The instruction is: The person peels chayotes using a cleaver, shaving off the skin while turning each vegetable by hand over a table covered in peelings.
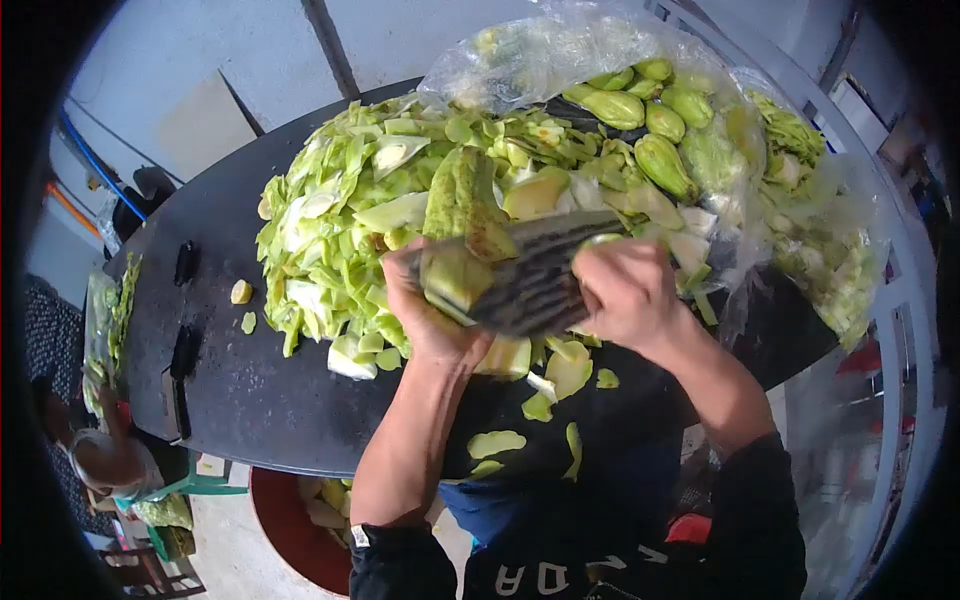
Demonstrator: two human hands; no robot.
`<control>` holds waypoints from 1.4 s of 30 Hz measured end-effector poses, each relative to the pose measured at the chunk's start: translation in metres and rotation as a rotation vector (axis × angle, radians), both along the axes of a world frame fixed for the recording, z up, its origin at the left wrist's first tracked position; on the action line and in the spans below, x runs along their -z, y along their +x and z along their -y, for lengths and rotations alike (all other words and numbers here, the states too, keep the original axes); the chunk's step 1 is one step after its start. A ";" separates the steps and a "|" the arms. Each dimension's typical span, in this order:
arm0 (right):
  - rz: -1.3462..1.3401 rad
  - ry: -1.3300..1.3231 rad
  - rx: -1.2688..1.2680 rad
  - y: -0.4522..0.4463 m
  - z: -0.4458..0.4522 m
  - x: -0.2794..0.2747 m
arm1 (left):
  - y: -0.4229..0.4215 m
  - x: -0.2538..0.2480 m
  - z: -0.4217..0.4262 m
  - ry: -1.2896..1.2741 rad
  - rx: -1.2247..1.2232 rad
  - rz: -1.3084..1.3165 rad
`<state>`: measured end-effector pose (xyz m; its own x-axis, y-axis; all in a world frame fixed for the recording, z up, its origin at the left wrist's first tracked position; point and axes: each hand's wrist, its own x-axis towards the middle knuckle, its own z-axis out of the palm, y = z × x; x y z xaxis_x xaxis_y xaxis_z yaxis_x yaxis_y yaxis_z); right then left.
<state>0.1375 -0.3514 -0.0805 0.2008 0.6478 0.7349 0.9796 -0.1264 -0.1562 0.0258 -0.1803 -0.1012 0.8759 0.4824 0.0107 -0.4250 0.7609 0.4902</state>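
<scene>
My left hand (437,320) is closed around the lower part of a thick green vegetable (456,200), probably a chayote, with a rough brownish patch on one side. Across it lies the wide dark blade of a cleaver-like knife (545,285), smeared by motion. My right hand (632,292) grips this knife at its right end; the handle is hidden in the fist. Directly behind both hands rises a big heap of pale green cut slices (330,215). Loose slices (497,443) lie on the dark table below the hands.
Whole green chayotes (663,165) sit in a clear plastic bag (510,65) at the back right of the dark table (270,400). Another bag of cut pieces (820,250) is at the right edge. Below stands a red tub (290,530). A person (110,460) is at the lower left.
</scene>
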 end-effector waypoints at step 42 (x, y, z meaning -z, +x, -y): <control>0.129 0.018 -0.125 -0.010 -0.001 0.000 | 0.002 -0.009 0.003 -0.200 0.126 0.107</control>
